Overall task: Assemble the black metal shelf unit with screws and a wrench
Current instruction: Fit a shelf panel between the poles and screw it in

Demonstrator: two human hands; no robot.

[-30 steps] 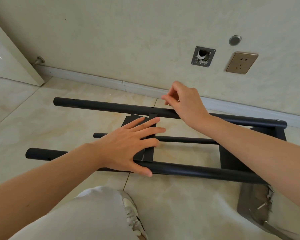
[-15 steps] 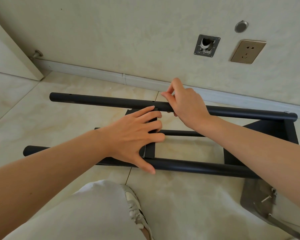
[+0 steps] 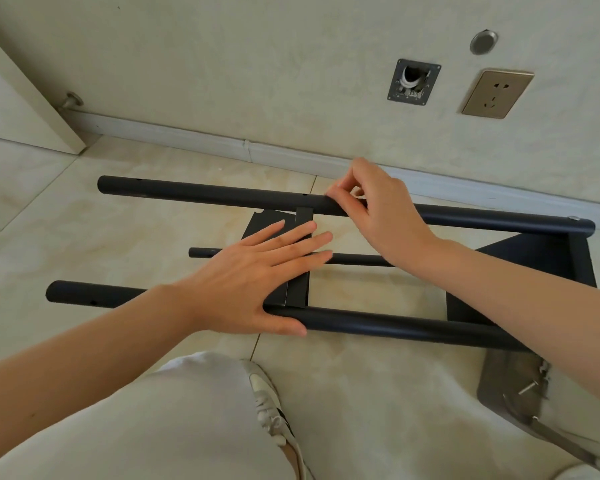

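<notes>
A: Frame position?
B: On the floor [image 3: 84, 237], near tube [image 3: 395, 325] and far tube [image 3: 205, 194] parallel to the wall [image 3: 257, 64]. Thin rod [image 3: 354, 259] between them, shelf panel [image 3: 297, 292] across the gap.
A: Hardware?
B: Tray [image 3: 499, 386] with a screw [image 3: 527, 389], right of the frame. Socket [image 3: 496, 95] on the wall behind.

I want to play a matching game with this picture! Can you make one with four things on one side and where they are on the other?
Things:
1. left hand
2. right hand
3. wall socket
4. loose screw

Places:
A. on the wall, upper right
B. flat on the black shelf plate
C. in a grey tray on the floor, lower right
D. fingers pinching at the far black tube

Pairs: 1-B, 2-D, 3-A, 4-C
</notes>
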